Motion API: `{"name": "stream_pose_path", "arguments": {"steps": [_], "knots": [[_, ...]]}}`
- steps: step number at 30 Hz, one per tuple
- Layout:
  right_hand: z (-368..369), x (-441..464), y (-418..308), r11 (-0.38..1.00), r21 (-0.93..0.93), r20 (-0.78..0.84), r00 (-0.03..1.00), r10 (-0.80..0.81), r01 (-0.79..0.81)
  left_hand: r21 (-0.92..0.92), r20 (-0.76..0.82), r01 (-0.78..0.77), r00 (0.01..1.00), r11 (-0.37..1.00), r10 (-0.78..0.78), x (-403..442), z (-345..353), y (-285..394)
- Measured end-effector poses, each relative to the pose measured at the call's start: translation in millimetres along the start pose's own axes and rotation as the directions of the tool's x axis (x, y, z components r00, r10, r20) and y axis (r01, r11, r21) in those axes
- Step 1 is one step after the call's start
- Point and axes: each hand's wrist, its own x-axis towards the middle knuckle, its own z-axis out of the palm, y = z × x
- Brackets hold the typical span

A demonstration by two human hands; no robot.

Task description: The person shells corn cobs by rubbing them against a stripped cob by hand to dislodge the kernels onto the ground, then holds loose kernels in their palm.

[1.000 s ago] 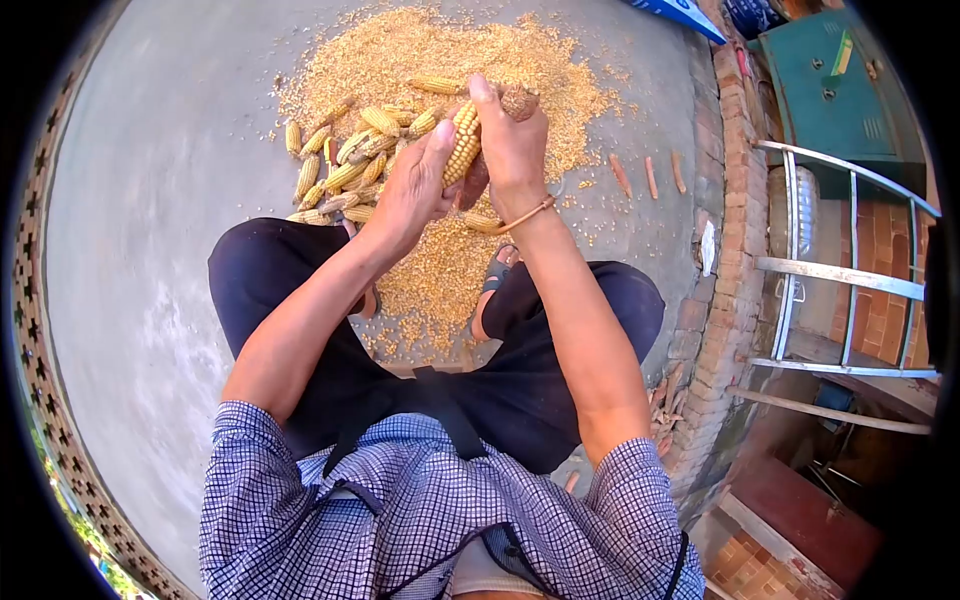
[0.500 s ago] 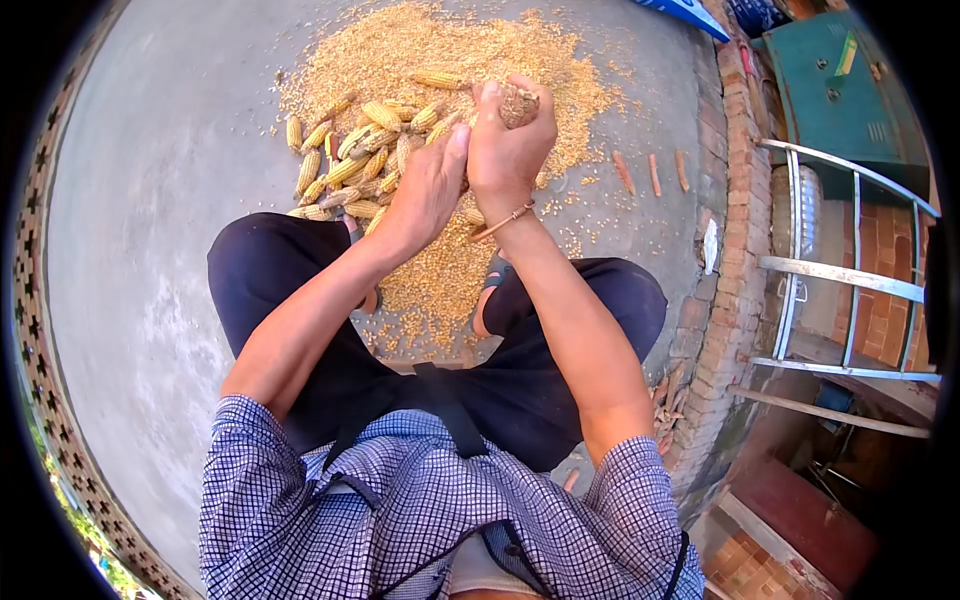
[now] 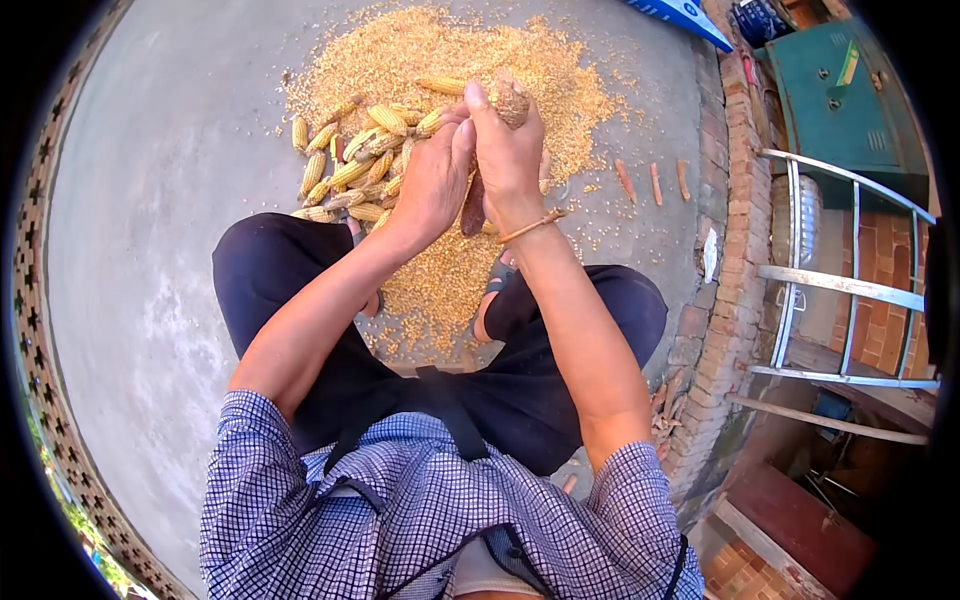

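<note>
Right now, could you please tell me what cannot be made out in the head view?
All in the head view:
- Upper part of the reddish cob: hidden by the hands; whether it joins the pale cob end cannot be told.
- Left hand: its grasp is hidden behind its own back.
- Right hand: its palm is turned out of sight.
- Blue object: cut off by the top edge.
- Loose kernels: too small to count.

A grey concrete floor stretched to pierced brickwork along the left edge. At right ran a brick border, a white scrap beside it. Beyond were a teal metal cabinet bearing a yellow-green sticker, a silvery railed frame and a dark red panel.
</note>
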Motion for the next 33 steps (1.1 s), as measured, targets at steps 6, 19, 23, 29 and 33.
{"name": "stream_pose_path", "arguments": {"steps": [6, 19, 23, 29, 33], "knots": [[-1.9, 5.1, 5.1, 0.939, -0.244, -0.217, 0.930, -0.297, 0.243, -0.124, 0.051, 0.042, 0.998, 0.991, -0.036, -12.0, 3.4, 9.5], [-1.0, -6.7, -32.2, 0.966, 0.252, -0.057, 0.996, 0.071, -0.054, 0.192, 0.074, 0.020, 0.997, 0.981, -0.035, -3.1, -5.0, 18.8], [-5.7, 0.8, -24.6, 0.996, -0.081, -0.137, 0.989, -0.057, 0.046, -0.049, 0.091, 0.036, 0.995, 0.998, -0.032, -12.2, 8.2, 16.9], [-9.6, 9.1, -31.0, 0.989, 0.127, -0.019, 0.997, 0.075, -0.072, -0.482, 0.343, 0.380, 0.911, 0.790, -0.228, -8.6, -18.3, 29.1], [-16.3, -4.0, -48.4, 0.960, 0.229, 0.160, 0.979, 0.128, -0.163, -0.536, 0.332, 0.381, 0.916, 0.754, -0.226, -11.0, -23.4, 25.9]]}}
